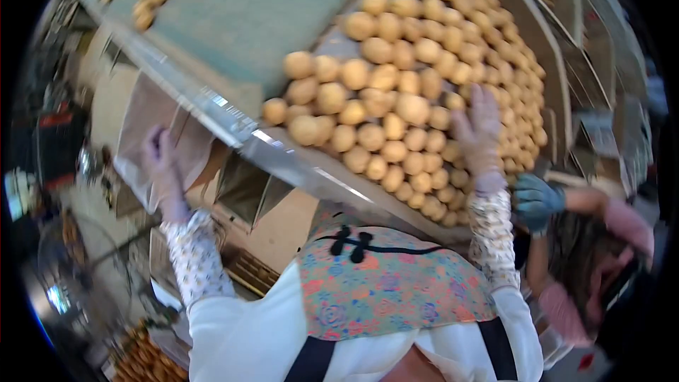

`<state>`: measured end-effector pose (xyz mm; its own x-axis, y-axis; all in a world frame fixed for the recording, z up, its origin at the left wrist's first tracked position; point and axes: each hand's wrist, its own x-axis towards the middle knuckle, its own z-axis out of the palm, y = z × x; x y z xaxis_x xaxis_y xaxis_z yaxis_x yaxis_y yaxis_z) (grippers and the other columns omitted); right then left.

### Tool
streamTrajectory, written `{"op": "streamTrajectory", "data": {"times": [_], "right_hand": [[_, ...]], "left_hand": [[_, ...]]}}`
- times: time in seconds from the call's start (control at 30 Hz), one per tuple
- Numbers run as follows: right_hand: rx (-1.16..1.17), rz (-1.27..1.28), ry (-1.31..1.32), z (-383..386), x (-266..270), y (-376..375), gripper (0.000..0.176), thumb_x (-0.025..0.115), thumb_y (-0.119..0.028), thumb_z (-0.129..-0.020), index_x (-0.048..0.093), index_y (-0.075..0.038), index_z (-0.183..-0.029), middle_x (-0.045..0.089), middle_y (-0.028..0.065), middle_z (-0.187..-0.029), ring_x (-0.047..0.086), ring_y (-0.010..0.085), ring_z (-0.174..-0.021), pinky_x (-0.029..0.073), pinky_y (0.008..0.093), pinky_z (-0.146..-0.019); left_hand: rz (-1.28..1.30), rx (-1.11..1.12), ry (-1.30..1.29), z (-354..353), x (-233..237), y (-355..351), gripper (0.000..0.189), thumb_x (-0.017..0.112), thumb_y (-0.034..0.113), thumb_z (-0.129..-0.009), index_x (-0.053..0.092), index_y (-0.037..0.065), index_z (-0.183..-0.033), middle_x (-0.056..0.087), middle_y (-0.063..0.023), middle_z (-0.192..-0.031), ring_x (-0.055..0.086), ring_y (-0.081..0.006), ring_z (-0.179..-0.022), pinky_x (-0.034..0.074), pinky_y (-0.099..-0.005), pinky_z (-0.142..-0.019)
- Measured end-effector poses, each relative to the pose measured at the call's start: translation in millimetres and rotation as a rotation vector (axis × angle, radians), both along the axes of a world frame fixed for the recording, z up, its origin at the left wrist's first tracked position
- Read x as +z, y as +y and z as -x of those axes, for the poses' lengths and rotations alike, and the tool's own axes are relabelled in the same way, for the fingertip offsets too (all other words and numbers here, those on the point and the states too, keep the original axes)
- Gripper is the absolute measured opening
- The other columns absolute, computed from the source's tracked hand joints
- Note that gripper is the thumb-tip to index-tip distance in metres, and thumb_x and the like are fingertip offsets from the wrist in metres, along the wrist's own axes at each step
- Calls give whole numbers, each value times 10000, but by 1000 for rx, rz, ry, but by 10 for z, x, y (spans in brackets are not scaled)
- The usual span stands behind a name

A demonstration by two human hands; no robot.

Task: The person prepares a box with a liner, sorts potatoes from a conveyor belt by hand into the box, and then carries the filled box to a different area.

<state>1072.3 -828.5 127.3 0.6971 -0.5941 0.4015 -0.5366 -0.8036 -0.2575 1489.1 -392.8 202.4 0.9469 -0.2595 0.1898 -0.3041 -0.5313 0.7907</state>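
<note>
Many round tan potatoes (392, 127), all in one big heap, from the middle of the frame to the upper right. Next in size, a wide green top (240, 14) at the upper left, flat and a bit dusty. At the bottom middle, a flowery apron (396, 283) with black straps over white clothes. Along the near side of the green top and the heap, a long shiny rail (304, 164), on a slant from upper left down to lower right. At the lower right, another person (601, 262) in pink sleeves, close to the heap.

At the left, under the rail, a pale sheet (138, 145), like the side of an open bag or box. Lower down, a brown crate (247, 269) with slats.

Smaller now: the right hand (482, 127), right of the middle, palm down on top of the potatoes. Open and quite flat, with long fingers close together and thumb out to the side. Only touching, not gripping.

The left hand (161, 159), at the left, up against the pale sheet in view. Fingers partly bent; too blurry to tell about any pinch.

By the lower right edge of the heap, a blue-gray glove (536, 199) on the other person. Smallest of all, a few loose potatoes (148, 3) at the upper left, on the green top.
</note>
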Motion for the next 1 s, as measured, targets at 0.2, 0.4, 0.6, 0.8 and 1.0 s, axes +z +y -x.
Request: {"op": "streamTrajectory", "data": {"times": [0.2,0.4,0.6,0.8,1.0], "right_hand": [[356,-349,26,90,269,1140,690,726,-492,-807,548,-195,-1404,470,129,-1447,375,408,-1411,220,631,-1163],[-234,-279,-167,600,291,899,721,718,-424,-808,501,-126,-1428,443,181,-1447,406,447,-1323,308,584,-1120],[-253,-369,-237,419,369,930,767,787,-383,-732,515,-114,-1397,457,243,-1345,437,436,-1262,348,584,-1028],[355,-188,-148,-747,280,826,752,642,-603,-852,456,-272,-1501,378,70,-1546,287,370,-1471,129,616,-1218],[-173,-229,-101,-354,672,-79,723,681,-518,-826,513,-174,-1438,490,168,-1359,488,400,-1153,381,557,-971]], "left_hand": [[143,-619,-44,1064,896,-2003,289,593,87,-971,632,-26,-1234,666,-120,-1203,601,-192,-1159,445,-329,-1037],[189,-895,203,1515,710,-3043,275,679,47,-928,621,4,-1193,657,-30,-962,585,-54,-834,492,-213,-777],[262,-923,235,1394,399,-3244,217,680,81,-966,495,94,-853,404,83,-757,339,-19,-678,296,-198,-597],[87,-831,356,1329,324,-3159,271,664,102,-981,509,116,-760,446,95,-716,361,-13,-652,292,-206,-565],[170,-875,198,1318,364,-3207,250,702,93,-908,545,55,-718,482,1,-628,436,-77,-579,366,-283,-527]]}}
